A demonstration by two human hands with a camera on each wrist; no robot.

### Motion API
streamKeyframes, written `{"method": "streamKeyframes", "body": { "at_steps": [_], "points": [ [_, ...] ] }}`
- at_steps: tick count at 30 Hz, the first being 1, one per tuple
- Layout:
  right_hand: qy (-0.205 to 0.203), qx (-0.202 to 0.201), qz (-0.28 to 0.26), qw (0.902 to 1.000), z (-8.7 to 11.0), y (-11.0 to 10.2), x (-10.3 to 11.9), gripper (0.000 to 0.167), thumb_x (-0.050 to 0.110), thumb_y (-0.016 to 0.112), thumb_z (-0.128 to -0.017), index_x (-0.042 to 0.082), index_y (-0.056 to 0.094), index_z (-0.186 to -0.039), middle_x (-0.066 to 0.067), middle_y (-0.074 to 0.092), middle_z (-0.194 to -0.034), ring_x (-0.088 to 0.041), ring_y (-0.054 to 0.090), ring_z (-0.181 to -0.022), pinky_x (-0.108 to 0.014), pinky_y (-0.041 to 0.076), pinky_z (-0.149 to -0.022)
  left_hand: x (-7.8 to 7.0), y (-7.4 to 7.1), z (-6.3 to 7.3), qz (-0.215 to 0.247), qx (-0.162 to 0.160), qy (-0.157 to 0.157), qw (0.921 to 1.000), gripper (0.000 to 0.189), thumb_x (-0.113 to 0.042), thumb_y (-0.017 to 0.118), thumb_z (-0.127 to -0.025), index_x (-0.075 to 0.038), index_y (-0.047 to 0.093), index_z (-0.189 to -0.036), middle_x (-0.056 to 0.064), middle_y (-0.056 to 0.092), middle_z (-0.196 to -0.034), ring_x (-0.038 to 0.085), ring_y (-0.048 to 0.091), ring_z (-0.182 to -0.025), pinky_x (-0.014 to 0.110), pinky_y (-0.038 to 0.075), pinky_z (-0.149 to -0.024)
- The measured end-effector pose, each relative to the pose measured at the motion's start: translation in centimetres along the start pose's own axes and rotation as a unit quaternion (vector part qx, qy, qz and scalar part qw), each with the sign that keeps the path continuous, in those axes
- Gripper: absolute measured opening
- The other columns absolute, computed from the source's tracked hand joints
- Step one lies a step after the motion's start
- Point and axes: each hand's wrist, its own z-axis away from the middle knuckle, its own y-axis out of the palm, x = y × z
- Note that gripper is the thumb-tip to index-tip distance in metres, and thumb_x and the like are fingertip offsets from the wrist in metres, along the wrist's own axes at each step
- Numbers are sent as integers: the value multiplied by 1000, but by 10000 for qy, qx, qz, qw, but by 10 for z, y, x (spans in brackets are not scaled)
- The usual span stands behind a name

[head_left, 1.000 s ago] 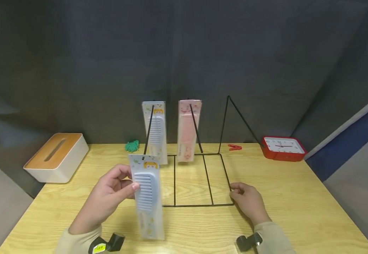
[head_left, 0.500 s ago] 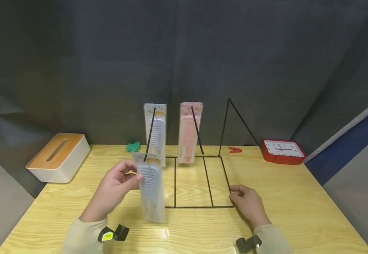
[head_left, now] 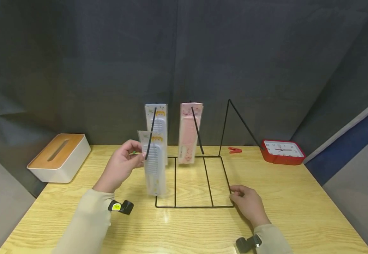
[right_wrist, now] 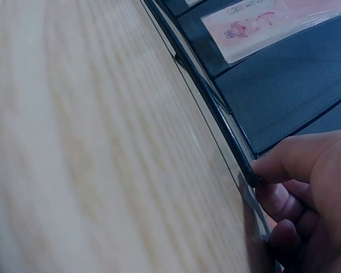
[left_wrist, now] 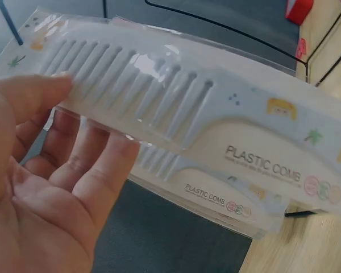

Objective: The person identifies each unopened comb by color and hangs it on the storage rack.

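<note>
My left hand pinches a packaged light-blue comb by its left edge, thumb in front and fingers behind. The pack hangs upright at the left prong of a black wire rack, and the prong passes at its top end. Behind it on that prong hangs another blue comb pack. In the left wrist view the held comb shows "PLASTIC COMB" lettering. My right hand pinches the front right corner of the rack's base, as the right wrist view shows close up.
Pink comb packs hang on the middle prong; the right prong is bare. A red clothespin and a red clock lie at the back right. A tissue box with a wooden lid stands at the left.
My left hand has moved the held comb pack up and away from me along the left prong, toward the pack hanging there. My right hand has stayed on the rack's corner.
</note>
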Motion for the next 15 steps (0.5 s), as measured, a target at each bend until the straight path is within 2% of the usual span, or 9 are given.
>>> {"method": "streamKeyframes", "body": {
  "at_steps": [7, 12, 15],
  "points": [
    [-36, -33, 22, 10000, 0, 1, -3, 30, 16, 68, -88, 6, 73, -116, 2, 64, -86, -16, 55, -82, -33, 44, -77, 4, -2, -22, -325, -275, -82, 9991, 19, -9, 64, -99, 0, 56, -113, 14, 57, -107, 19, 67, -88, 35, 59, -80],
    [-90, -53, 32, 9999, -1, 2, -5, 30, 16, 68, -88, 6, 73, -116, 2, 64, -86, -16, 55, -82, -34, 44, -78, 3, -1, -37, -338, -392, -142, 9986, 19, -9, 63, -99, -1, 56, -115, 15, 59, -109, 21, 67, -93, 41, 58, -84],
    [-120, -81, 52, 9999, -2, 2, -5, 30, 16, 68, -88, 7, 74, -115, 2, 64, -85, -17, 55, -82, -34, 44, -78, 3, 0, -49, -355, -517, -298, 9976, 19, -8, 62, -99, -1, 56, -117, 16, 60, -111, 25, 67, -99, 44, 57, -87]
  ]
}}
